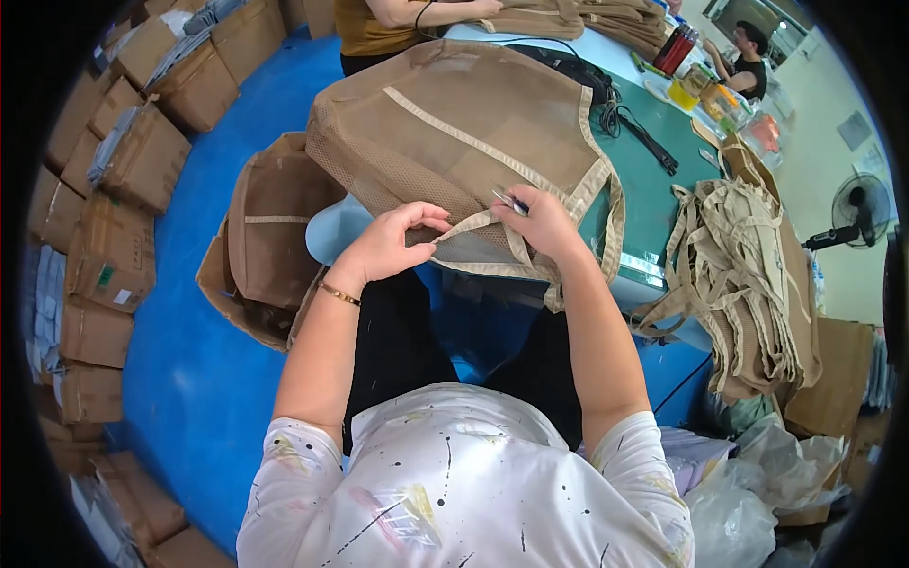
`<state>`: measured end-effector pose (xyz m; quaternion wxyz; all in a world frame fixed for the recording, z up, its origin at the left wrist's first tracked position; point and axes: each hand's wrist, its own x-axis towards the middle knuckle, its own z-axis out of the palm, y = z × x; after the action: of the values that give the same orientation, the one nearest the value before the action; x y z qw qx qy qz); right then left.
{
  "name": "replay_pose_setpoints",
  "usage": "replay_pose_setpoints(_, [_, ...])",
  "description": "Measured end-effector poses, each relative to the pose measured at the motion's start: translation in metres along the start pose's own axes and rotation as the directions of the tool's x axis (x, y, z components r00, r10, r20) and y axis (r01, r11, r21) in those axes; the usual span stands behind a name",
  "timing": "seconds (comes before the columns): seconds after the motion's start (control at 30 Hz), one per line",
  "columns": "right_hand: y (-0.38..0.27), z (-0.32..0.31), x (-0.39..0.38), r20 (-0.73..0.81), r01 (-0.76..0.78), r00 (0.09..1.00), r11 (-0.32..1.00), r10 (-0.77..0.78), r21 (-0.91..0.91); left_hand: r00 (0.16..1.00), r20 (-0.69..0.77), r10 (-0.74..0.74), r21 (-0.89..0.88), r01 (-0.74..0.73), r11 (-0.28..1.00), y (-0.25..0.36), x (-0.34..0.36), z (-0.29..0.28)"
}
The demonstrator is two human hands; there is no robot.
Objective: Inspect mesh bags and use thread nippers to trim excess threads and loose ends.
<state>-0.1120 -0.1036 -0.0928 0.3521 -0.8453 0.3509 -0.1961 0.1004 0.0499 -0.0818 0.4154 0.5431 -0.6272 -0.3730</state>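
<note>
- The person sits at a green surface (653, 204) with a tan mesh vest (454, 133) draped over its near edge and partly over the lap.
- The left hand (388, 244) is closed in a pinch on the vest's pale binding tape (473, 225), thumb and fingers together at the lower hem; a thin gold bracelet (338, 293) sits on that wrist.
- The right hand (544, 225) is clamped on the same hem just beside the left one, and holds small thread snips (509, 200) whose metal tip pokes out above the knuckles.
- Between the two hands the hem is pulled taut, showing a grey mesh panel (469, 249).
- A stack of similar tan vests (739, 284) hangs over the surface edge to the person's right, near the right elbow.
- A black cable (644, 133) lies on the surface beyond the vest.
- An open cardboard box (265, 246) holding more tan fabric stands on the blue floor (189, 379) to the left.
- Closed cardboard cartons (114, 246) line the floor's left rim.
- Crumpled clear plastic bags (757, 492) lie at lower right.
- Another person in a mustard top (374, 28) stands across the surface; a further person (753, 57) sits farther back on the right.
</note>
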Motion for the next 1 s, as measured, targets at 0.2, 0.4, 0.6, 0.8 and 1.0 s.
replay_pose_setpoints(0.2, [-0.002, 0.004, -0.002, -0.036, -0.033, 0.999, 0.998, 0.031, -0.054, 0.997, -0.082, -0.017, -0.170, 0.003, 0.985, -0.009, -0.005, 0.005])
replay_pose_setpoints(0.4, [-0.010, -0.004, -0.002, -0.035, -0.034, 0.999, 0.999, 0.034, -0.017, 0.996, -0.087, -0.028, -0.170, 0.012, 0.985, -0.012, 0.000, 0.008])
replay_pose_setpoints(0.6, [-0.017, -0.023, -0.015, -0.072, -0.060, 0.993, 0.926, 0.093, 0.373, 0.971, -0.241, -0.001, -0.059, -0.014, 0.998, 0.002, 0.000, 0.022])
replay_pose_setpoints(0.8, [0.031, -0.051, -0.034, -0.547, -0.091, 0.816, 0.976, 0.187, 0.199, 0.615, -0.528, 0.587, 0.648, -0.155, 0.745, 0.049, -0.024, 0.057])
replay_pose_setpoints(1.0, [0.084, -0.089, -0.033, -0.590, -0.378, 0.749, 0.926, 0.302, -0.006, 0.461, -0.876, -0.140, -0.203, -0.090, 0.975, 0.006, -0.045, 0.068])
